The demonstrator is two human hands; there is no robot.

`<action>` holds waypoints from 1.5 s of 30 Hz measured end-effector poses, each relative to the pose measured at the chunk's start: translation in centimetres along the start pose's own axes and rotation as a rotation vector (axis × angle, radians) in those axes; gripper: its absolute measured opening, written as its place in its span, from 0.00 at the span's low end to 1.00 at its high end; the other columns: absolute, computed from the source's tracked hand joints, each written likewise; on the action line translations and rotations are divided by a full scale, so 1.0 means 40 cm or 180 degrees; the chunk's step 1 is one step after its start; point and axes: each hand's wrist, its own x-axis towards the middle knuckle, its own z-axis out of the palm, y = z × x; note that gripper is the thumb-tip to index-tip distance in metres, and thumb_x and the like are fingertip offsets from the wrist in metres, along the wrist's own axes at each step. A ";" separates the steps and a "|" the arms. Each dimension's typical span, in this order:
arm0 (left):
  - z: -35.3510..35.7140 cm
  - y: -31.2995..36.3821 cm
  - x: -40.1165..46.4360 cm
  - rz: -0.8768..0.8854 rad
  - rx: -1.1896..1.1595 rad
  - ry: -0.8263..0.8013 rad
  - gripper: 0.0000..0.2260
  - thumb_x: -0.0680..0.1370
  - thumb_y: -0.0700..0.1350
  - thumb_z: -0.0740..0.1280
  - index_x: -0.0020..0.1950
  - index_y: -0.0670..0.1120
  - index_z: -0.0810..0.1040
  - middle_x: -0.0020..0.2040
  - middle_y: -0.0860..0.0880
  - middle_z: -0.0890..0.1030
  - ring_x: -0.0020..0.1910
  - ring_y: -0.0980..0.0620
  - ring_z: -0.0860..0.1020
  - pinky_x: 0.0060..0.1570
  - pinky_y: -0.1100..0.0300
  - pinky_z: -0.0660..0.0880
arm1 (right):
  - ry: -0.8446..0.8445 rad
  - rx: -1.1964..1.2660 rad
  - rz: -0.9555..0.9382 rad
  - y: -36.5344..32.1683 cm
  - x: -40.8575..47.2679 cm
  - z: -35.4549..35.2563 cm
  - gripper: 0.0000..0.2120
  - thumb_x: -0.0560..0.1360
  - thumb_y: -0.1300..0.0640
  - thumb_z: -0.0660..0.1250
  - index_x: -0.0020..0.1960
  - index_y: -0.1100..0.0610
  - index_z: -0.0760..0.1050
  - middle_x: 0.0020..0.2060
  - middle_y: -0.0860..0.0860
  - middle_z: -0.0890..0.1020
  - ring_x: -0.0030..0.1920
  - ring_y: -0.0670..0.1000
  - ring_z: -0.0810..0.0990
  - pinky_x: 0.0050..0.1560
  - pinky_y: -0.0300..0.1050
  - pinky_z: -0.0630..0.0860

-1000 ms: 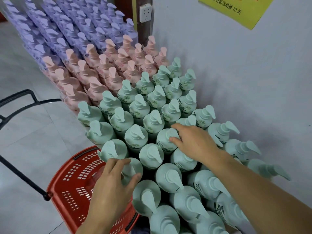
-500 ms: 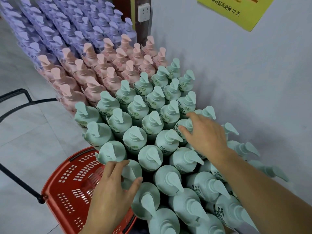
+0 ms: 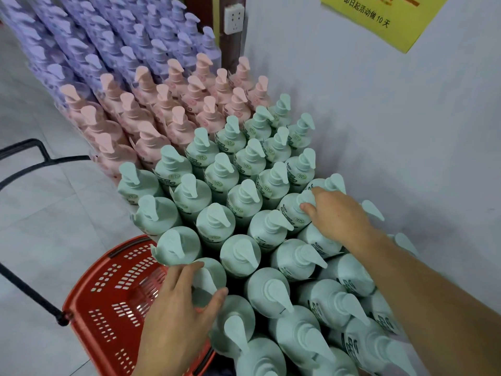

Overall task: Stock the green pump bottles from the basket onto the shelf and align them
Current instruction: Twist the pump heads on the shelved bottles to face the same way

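Observation:
Many green pump bottles [image 3: 244,202] stand packed in rows on the shelf beside a white wall. My left hand [image 3: 179,308] grips the shoulder of a green bottle [image 3: 210,275] at the shelf's front edge, fingers on top and thumb on its near side. My right hand [image 3: 339,215] reaches over the rows by the wall, fingers and thumb curled round the pump of another green bottle [image 3: 294,210]. The red basket [image 3: 108,294] sits below the shelf edge on the left; no bottles show in its visible part.
Pink pump bottles [image 3: 173,115] and then purple ones [image 3: 113,44] fill the shelf farther back. The basket's black handle frame [image 3: 27,289] stands over the grey tiled floor [image 3: 40,207]. A wall socket [image 3: 234,19] and a yellow notice [image 3: 379,17] are above.
My right hand has moved from a bottle in the middle rows back toward the wall and taken hold of a pump there. My left hand stays on the front-edge bottle.

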 end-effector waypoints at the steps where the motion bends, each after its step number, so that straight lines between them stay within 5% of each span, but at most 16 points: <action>1: 0.000 0.001 0.001 -0.0002 -0.0001 -0.0006 0.26 0.70 0.66 0.67 0.64 0.56 0.72 0.54 0.64 0.66 0.46 0.58 0.76 0.39 0.66 0.68 | -0.0035 0.0012 -0.0033 0.005 0.003 0.000 0.18 0.82 0.42 0.58 0.59 0.57 0.72 0.41 0.54 0.80 0.45 0.59 0.79 0.38 0.49 0.68; 9: 0.003 -0.002 0.005 -0.0066 -0.0008 0.0013 0.24 0.68 0.64 0.71 0.61 0.57 0.74 0.54 0.64 0.69 0.44 0.61 0.76 0.35 0.69 0.66 | -0.0073 -0.0244 -0.0368 0.030 0.006 -0.033 0.24 0.81 0.36 0.56 0.63 0.54 0.73 0.44 0.53 0.83 0.46 0.59 0.80 0.42 0.50 0.71; 13: 0.008 -0.005 0.007 -0.0089 -0.0011 0.0028 0.24 0.68 0.64 0.70 0.61 0.58 0.73 0.54 0.63 0.70 0.44 0.60 0.76 0.36 0.65 0.67 | 0.0773 0.0823 0.0338 0.117 0.028 -0.093 0.24 0.78 0.36 0.61 0.65 0.51 0.75 0.52 0.52 0.82 0.54 0.59 0.80 0.53 0.52 0.75; 17: 0.012 -0.007 0.006 -0.0103 0.0006 0.0005 0.24 0.68 0.63 0.71 0.61 0.58 0.74 0.54 0.62 0.70 0.42 0.59 0.77 0.36 0.66 0.68 | -0.0175 0.0027 0.0348 0.175 0.067 -0.101 0.24 0.78 0.36 0.62 0.67 0.50 0.74 0.55 0.50 0.83 0.59 0.58 0.79 0.62 0.53 0.69; 23: 0.009 -0.006 0.011 -0.0089 -0.0004 -0.0010 0.23 0.67 0.64 0.71 0.59 0.58 0.74 0.53 0.62 0.71 0.41 0.60 0.77 0.35 0.67 0.67 | -0.0041 -0.0354 -0.0043 0.171 0.083 -0.053 0.19 0.81 0.44 0.62 0.65 0.56 0.74 0.47 0.55 0.84 0.51 0.60 0.81 0.50 0.49 0.65; 30: 0.004 -0.008 0.011 -0.0098 -0.0020 -0.0060 0.23 0.66 0.65 0.70 0.59 0.59 0.74 0.51 0.63 0.71 0.38 0.60 0.77 0.33 0.71 0.65 | -0.0207 -0.0615 -0.0199 0.182 0.096 -0.059 0.19 0.82 0.44 0.60 0.66 0.55 0.72 0.47 0.52 0.83 0.51 0.57 0.80 0.51 0.49 0.64; 34: 0.000 -0.008 0.012 -0.0086 0.0038 -0.0089 0.25 0.66 0.65 0.70 0.60 0.58 0.74 0.53 0.63 0.70 0.40 0.61 0.77 0.33 0.72 0.64 | -0.0317 -0.0818 -0.0091 0.180 0.095 -0.081 0.26 0.78 0.34 0.60 0.67 0.50 0.72 0.50 0.49 0.83 0.55 0.55 0.80 0.56 0.51 0.67; 38: 0.001 -0.006 0.014 -0.0066 0.0060 -0.0093 0.24 0.66 0.63 0.73 0.60 0.57 0.76 0.53 0.62 0.71 0.43 0.60 0.76 0.34 0.72 0.64 | 0.0257 0.0063 0.0166 0.115 0.126 -0.122 0.38 0.71 0.24 0.58 0.72 0.48 0.70 0.60 0.51 0.80 0.60 0.58 0.78 0.59 0.55 0.71; 45: 0.002 -0.006 0.018 -0.0073 0.0077 -0.0107 0.25 0.67 0.63 0.73 0.61 0.57 0.76 0.55 0.63 0.71 0.47 0.60 0.76 0.35 0.69 0.68 | -0.0205 0.0097 0.0160 0.029 0.252 -0.107 0.22 0.78 0.42 0.67 0.65 0.56 0.74 0.57 0.58 0.81 0.57 0.61 0.78 0.50 0.51 0.73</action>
